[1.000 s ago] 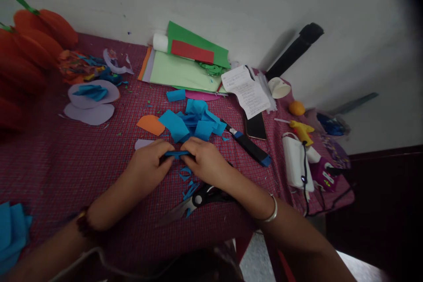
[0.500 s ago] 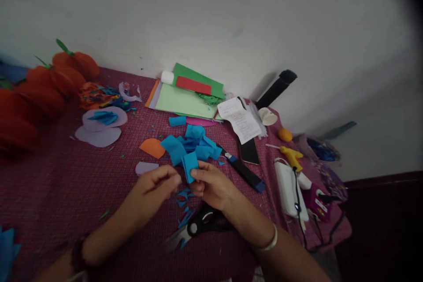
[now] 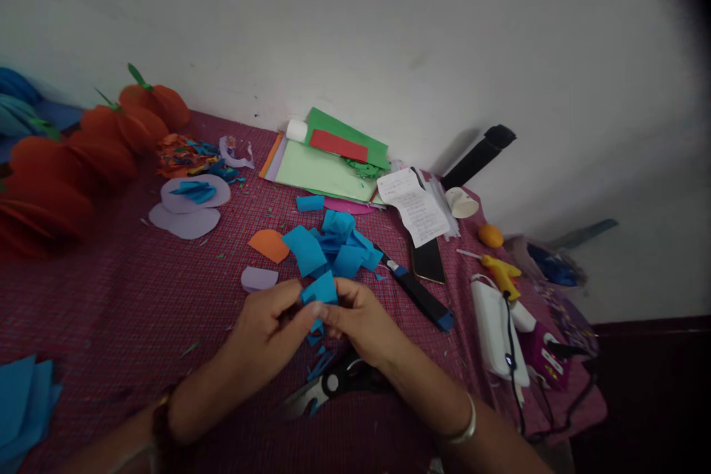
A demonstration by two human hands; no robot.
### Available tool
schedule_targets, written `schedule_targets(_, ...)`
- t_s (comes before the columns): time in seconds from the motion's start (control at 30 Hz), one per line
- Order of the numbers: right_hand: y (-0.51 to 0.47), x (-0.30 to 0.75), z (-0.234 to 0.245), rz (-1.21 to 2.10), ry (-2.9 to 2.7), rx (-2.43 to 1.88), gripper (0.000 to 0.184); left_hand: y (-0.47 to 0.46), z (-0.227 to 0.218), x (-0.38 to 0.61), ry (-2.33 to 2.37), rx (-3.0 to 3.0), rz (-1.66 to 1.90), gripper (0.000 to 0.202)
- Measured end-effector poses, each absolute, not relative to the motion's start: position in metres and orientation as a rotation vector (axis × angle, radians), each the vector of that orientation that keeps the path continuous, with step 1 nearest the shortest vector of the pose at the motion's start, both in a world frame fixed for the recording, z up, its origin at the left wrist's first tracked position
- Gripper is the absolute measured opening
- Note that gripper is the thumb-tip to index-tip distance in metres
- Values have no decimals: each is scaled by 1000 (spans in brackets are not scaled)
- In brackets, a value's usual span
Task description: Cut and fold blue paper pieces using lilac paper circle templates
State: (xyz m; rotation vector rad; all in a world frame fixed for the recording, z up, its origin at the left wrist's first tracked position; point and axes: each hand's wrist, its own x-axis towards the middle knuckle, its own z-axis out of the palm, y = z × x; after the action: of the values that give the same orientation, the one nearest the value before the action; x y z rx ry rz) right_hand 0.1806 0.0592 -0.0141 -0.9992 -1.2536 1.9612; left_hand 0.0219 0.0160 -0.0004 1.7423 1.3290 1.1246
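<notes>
Between my two hands is a small folded piece of blue paper (image 3: 321,289). The fingers of my left hand (image 3: 272,322) pinch its left and lower edge, while my right hand (image 3: 364,318) grips it from the right. Just beyond my fingers lies a loose pile of blue paper pieces (image 3: 338,241). Scissors (image 3: 333,385) with black handles rest below my hands, partly covered by my right wrist, with thin blue scraps (image 3: 319,364) beside them. An orange paper piece (image 3: 269,244) and a lilac one (image 3: 259,278) lie left of the pile.
Orange paper pumpkins (image 3: 111,129) line the left. Coloured sheets (image 3: 316,170), a handwritten note (image 3: 416,207), a phone (image 3: 427,261) and a blue-and-black cutter (image 3: 419,296) lie beyond. A yellow glue gun (image 3: 501,274), a white box-shaped device (image 3: 497,326) and cables are at right.
My left hand has moved in to the blue paper and now pinches it together with my right hand. The paper has turned. The whole view has shifted, so things appear farther right.
</notes>
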Motion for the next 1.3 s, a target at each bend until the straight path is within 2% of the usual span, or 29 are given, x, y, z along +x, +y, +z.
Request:
schedule_targets(0.23,57,180,-9,1895,-1390,-960,27,13,2,20,1449,1657,1195,33)
schedule_targets(0.53,58,175,-12,1723,-1613,-882,8,17,4,18,1448,1455,1223,26)
schedule_targets(0.7,61,175,-13,1642,-1690,-828,9,18,2,16,1396,1471,1216,24)
schedule_targets(0.93,61,178,-9,1034,-2309,-944,11,12,6,-12,1480,1851,859,12)
schedule_targets(1.07,57,175,-9,709,-2600,-969,12,7,1,-27,1513,1991,732,16)
schedule_targets(1.3,57,170,-13,779,-2568,-1008,4,11,-20,-32,1472,2053,644,19)
